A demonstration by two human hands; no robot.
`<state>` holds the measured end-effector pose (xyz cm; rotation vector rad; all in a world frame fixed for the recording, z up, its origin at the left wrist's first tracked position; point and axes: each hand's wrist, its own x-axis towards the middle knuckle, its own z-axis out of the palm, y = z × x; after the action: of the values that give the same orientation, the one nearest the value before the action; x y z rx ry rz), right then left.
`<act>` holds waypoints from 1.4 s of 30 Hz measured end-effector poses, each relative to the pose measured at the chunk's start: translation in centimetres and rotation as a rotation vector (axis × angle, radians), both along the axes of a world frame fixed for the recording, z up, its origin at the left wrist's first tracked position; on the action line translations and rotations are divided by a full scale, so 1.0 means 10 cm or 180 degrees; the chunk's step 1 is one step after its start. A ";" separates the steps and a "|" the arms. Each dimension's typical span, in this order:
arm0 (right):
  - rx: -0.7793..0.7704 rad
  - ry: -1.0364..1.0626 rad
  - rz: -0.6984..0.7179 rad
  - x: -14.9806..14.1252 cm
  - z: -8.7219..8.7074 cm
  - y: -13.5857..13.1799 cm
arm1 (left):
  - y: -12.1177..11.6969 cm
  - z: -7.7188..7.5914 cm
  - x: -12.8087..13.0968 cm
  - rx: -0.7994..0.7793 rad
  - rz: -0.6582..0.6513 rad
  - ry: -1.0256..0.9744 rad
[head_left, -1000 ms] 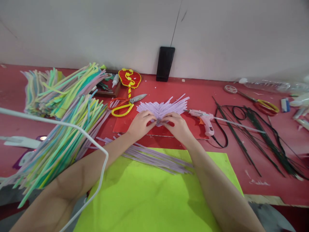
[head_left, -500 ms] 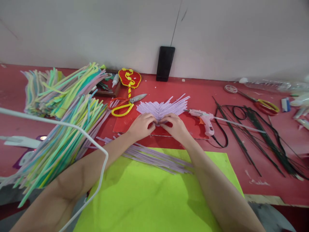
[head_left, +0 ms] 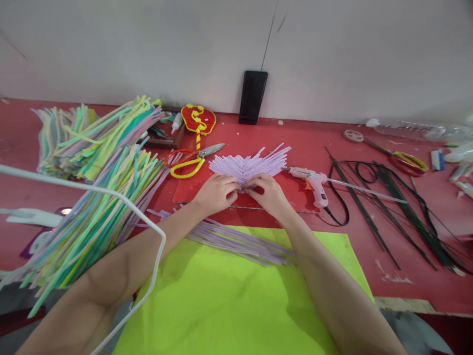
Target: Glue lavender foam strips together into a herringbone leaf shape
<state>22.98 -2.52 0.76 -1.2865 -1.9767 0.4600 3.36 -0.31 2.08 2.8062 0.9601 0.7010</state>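
Note:
A fan of lilac pipe cleaners [head_left: 247, 163], set side by side in a V pattern, lies on a red board [head_left: 273, 198]. At its lower point, my left hand [head_left: 219, 191] pinches the pipe cleaners from the left. My right hand [head_left: 269, 193] pinches the same point from the right, thumb and forefinger curled in. The fingertips nearly meet and partly hide that tip. Nearer me, loose lilac pipe cleaners [head_left: 240, 242] lie across a lime-green sheet [head_left: 229, 301]. Right of the fan rests a pink glue gun [head_left: 314, 183], its nozzle toward the pipe cleaners.
Bundles of coloured pipe cleaners [head_left: 107, 212] cover the left side, with a white cable [head_left: 148, 222] arching in front. Scissors [head_left: 192, 161] lie left of the fan. A black phone [head_left: 253, 97] leans on the wall. Dark green stems [head_left: 406, 217] and more scissors [head_left: 406, 162] are at right.
My left hand's fingers have closed slightly, narrowing the gap beside the thumb. My right hand and the fan look the same.

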 end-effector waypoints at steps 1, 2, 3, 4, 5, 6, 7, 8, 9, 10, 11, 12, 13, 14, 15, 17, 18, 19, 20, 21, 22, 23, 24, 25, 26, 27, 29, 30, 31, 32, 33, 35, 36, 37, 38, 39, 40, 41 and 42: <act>-0.0007 -0.0001 0.0003 0.00 0.00 0.00 | 0.01 0.00 -0.01 0.0013 -0.0055 0.0032; -0.0013 -0.0001 0.0010 0.00 0.00 0.00 | 0.01 0.00 -0.02 0.0017 -0.0110 0.0053; -0.0015 -0.0003 0.0015 0.00 -0.01 0.00 | 0.02 0.00 -0.03 0.0012 -0.0153 0.0063; -0.0011 -0.0007 0.0016 0.00 -0.01 0.00 | 0.03 0.00 -0.03 -0.0003 -0.0181 0.0060; -0.0005 -0.0011 0.0015 0.01 -0.01 0.00 | 0.03 0.00 -0.04 -0.0027 -0.0190 0.0044; -0.0003 -0.0018 0.0009 0.00 -0.01 0.00 | 0.04 0.00 -0.04 -0.0061 -0.0183 0.0013; -0.0002 -0.0024 -0.0001 0.00 -0.01 0.00 | 0.04 0.01 -0.04 -0.0106 -0.0170 -0.0025; 0.0000 -0.0031 -0.0011 0.00 -0.01 0.00 | 0.04 0.01 -0.04 -0.0159 -0.0157 -0.0063; 0.0002 -0.0038 -0.0013 0.00 -0.01 0.00 | 0.04 0.01 -0.03 -0.0218 -0.0145 -0.0096; 0.0009 -0.0042 -0.0014 0.00 -0.01 0.00 | 0.04 0.01 -0.03 -0.0274 -0.0137 -0.0123; 0.0023 -0.0048 -0.0017 -0.01 -0.01 0.00 | 0.04 0.01 -0.02 -0.0321 -0.0128 -0.0139; 0.0038 -0.0055 -0.0022 -0.01 0.00 0.00 | 0.04 0.01 -0.02 -0.0356 -0.0120 -0.0145; 0.0053 -0.0062 -0.0025 -0.01 0.00 0.00 | 0.04 0.00 -0.02 -0.0383 -0.0109 -0.0140; 0.0064 -0.0068 -0.0026 -0.02 0.00 -0.01 | 0.04 0.00 -0.02 -0.0404 -0.0097 -0.0133; 0.0071 -0.0074 -0.0028 -0.02 0.01 -0.01 | 0.04 0.00 -0.02 -0.0416 -0.0085 -0.0128; 0.0078 -0.0082 -0.0035 -0.02 0.01 -0.01 | 0.04 0.00 -0.02 -0.0426 -0.0072 -0.0124; 0.0077 -0.0082 -0.0038 -0.02 0.00 -0.01 | 0.03 -0.01 -0.02 -0.0424 -0.0073 -0.0129; 0.0075 -0.0078 -0.0040 -0.02 0.00 -0.01 | 0.03 -0.01 -0.02 -0.0417 -0.0076 -0.0137; 0.0069 -0.0073 -0.0045 -0.02 0.00 -0.01 | 0.03 -0.01 -0.02 -0.0410 -0.0079 -0.0149; 0.0064 -0.0067 -0.0049 -0.02 -0.01 -0.01 | 0.03 0.00 -0.02 -0.0408 -0.0082 -0.0164; 0.0060 -0.0062 -0.0051 -0.02 -0.01 0.00 | 0.03 0.00 -0.02 -0.0411 -0.0085 -0.0185; 0.0057 -0.0059 -0.0052 -0.02 -0.01 0.00 | 0.03 0.00 -0.02 -0.0418 -0.0088 -0.0207; 0.0061 -0.0058 -0.0058 -0.02 -0.01 0.00 | 0.03 0.00 -0.03 -0.0430 -0.0094 -0.0225; 0.0065 -0.0056 -0.0069 -0.03 -0.01 0.00 | 0.03 0.00 -0.03 -0.0441 -0.0100 -0.0241; 0.0062 -0.0053 -0.0083 -0.03 -0.01 -0.01 | 0.03 0.00 -0.03 -0.0453 -0.0108 -0.0252; 0.0054 -0.0046 -0.0102 -0.04 0.00 -0.01 | 0.03 0.00 -0.03 -0.0464 -0.0114 -0.0261; 0.0024 -0.0022 -0.0144 -0.05 0.00 -0.01 | 0.03 0.00 -0.02 -0.0484 -0.0116 -0.0274; 0.0006 -0.0006 -0.0156 -0.05 0.00 -0.01 | 0.03 0.00 -0.02 -0.0491 -0.0111 -0.0278; -0.0009 0.0010 -0.0161 -0.05 0.01 -0.01 | 0.03 0.00 -0.02 -0.0492 -0.0103 -0.0279; -0.0019 0.0025 -0.0158 -0.05 0.00 -0.01 | 0.03 0.00 -0.02 -0.0489 -0.0092 -0.0274; -0.0024 0.0039 -0.0156 -0.05 0.00 -0.01 | 0.03 0.00 -0.02 -0.0485 -0.0083 -0.0265; -0.0034 0.0054 -0.0159 -0.05 0.00 -0.01 | 0.03 0.00 -0.02 -0.0484 -0.0078 -0.0248; -0.0035 0.0054 -0.0167 -0.05 -0.01 -0.01 | 0.03 0.01 -0.02 -0.0486 -0.0080 -0.0242; -0.0032 0.0052 -0.0176 -0.05 -0.01 -0.01 | 0.02 0.01 -0.02 -0.0487 -0.0085 -0.0238; -0.0028 0.0047 -0.0184 -0.05 -0.02 0.00 | 0.02 0.01 -0.02 -0.0486 -0.0090 -0.0236; -0.0023 0.0040 -0.0191 -0.05 -0.03 0.00 | 0.02 0.02 -0.02 -0.0482 -0.0094 -0.0236; -0.0021 0.0032 -0.0194 -0.05 -0.03 0.00 | 0.02 0.02 -0.02 -0.0478 -0.0095 -0.0236; -0.0025 0.0025 -0.0197 -0.05 -0.03 0.00 | 0.02 0.02 -0.02 -0.0475 -0.0094 -0.0235; -0.0036 0.0019 -0.0201 -0.05 -0.04 0.00 | 0.02 0.02 -0.02 -0.0470 -0.0092 -0.0239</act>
<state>22.48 -2.49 0.38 -1.3489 -1.9252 0.4443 3.18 -0.07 2.29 2.6415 0.9167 0.6960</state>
